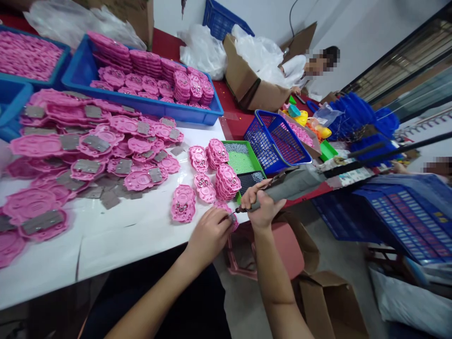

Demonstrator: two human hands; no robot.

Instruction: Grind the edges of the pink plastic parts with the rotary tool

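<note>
White counter (134, 235) carries heaps of pink plastic plates, and at its near right edge the left hand (208, 235) pinches one pink plate (231, 217) while the right hand (261, 207) grips a grey electric screwdriver (289, 184) against it.

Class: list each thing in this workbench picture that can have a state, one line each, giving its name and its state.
Left hand: closed on a pink plastic part at the table edge.
Right hand: gripping a grey electric screwdriver, tip at the part.
Blue plastic crate: filled with stacked pink parts.
Blue wire basket: tilted, looks empty.
Brown cardboard box: open, white bag inside.
</note>
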